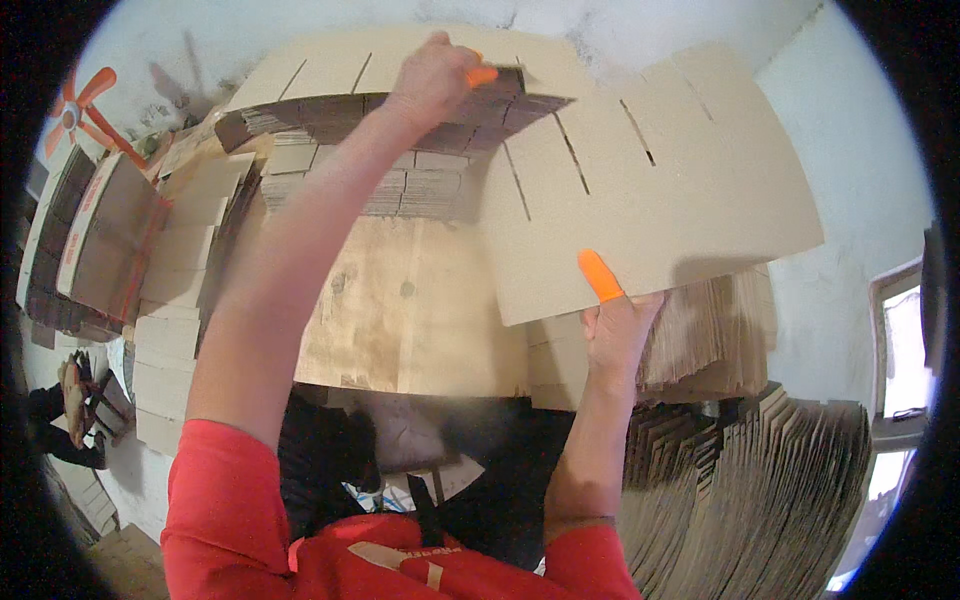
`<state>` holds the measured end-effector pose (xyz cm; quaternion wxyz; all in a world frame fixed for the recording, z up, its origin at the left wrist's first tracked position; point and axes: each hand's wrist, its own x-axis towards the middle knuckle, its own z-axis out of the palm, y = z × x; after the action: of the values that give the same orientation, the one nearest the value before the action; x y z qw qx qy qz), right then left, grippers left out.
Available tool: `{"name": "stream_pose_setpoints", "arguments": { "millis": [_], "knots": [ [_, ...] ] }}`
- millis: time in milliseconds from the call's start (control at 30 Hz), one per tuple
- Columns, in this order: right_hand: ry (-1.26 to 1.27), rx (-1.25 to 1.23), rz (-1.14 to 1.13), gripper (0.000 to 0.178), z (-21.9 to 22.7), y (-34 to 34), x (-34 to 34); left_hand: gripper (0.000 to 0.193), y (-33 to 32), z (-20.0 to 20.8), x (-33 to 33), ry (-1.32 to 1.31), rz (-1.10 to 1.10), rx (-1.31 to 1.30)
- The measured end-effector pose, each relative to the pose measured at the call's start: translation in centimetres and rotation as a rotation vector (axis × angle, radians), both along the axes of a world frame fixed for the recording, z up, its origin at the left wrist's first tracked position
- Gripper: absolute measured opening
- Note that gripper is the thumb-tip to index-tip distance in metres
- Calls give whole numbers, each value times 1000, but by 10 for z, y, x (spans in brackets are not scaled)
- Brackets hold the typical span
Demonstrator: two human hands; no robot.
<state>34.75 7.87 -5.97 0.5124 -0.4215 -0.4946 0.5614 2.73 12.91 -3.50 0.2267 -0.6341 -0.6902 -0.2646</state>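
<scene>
My right hand grips the near edge of a large tan cardboard sheet. An orange finger cover on its thumb lies over the sheet's face. Several narrow slots are cut into the sheet, which is raised and tilted on the right. Farther off, my left hand, also with orange finger covers, is closed on a darker cardboard strip. Behind that hand is another slotted cardboard sheet on a stack. The fingertips of my left hand are partly hidden.
Stacked cardboard pieces sit at the back of a wooden table. More upright cardboard fills the lower right, and piles line the left. An orange fan stands at the far left, a window at the right.
</scene>
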Motion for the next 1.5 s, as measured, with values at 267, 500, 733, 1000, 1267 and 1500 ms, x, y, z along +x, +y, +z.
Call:
{"name": "stream_pose_setpoints", "arguments": {
  "millis": [267,500,733,1000,1267,1500],
  "knots": [
    [53,11,14,36,6,-6,3,8,-4,19,6,377,-113,146],
    [17,16,-6,34,-6,-4,0,5,-22,14,-3,232,-7,-82],
    [77,-61,34,37,-5,-8,-2,10,-19,34,-12,-486,83,-173],
    [120,-142,-59,42,2,-17,-11,28,-14,19,-28,370,-99,-59],
    [110,-34,64,31,-1,-15,-7,33,-28,22,1,661,-158,46],
    [144,-4,-8,28,-8,-14,-10,32,-58,13,29,761,-63,-198]
  ]
}}
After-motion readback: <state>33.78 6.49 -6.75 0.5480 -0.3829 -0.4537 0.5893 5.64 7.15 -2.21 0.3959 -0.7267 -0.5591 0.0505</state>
